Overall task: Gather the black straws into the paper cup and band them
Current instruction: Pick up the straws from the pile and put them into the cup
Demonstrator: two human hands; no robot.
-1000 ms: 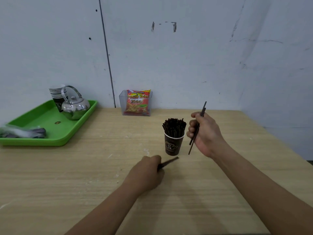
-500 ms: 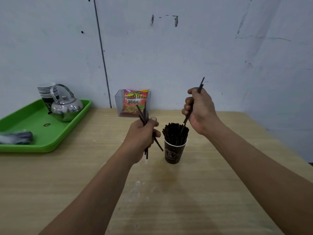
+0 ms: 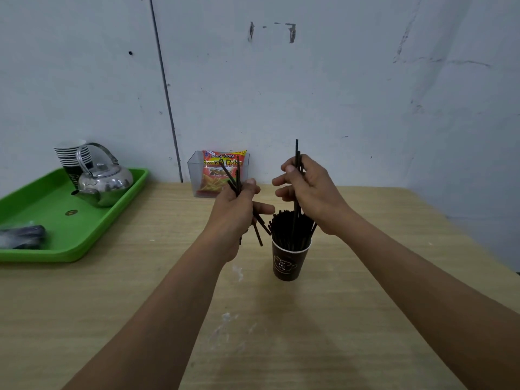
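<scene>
The brown paper cup (image 3: 287, 261) is standing upright on the wooden tabletop (image 3: 351, 291), full of thin black straws (image 3: 289, 229) pointing up. The right hand (image 3: 315, 192) is pinching one straw (image 3: 296, 153) straight up and down, its bottom end in the cup. The left hand (image 3: 236, 209) is gripping a few tilted straws (image 3: 235, 175) beside the cup.

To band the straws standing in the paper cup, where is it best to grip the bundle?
Probably grip the straws from the side, just above the paper cup rim: they stand upright but fan outward at the tops, so squeezing there should gather them.
</scene>
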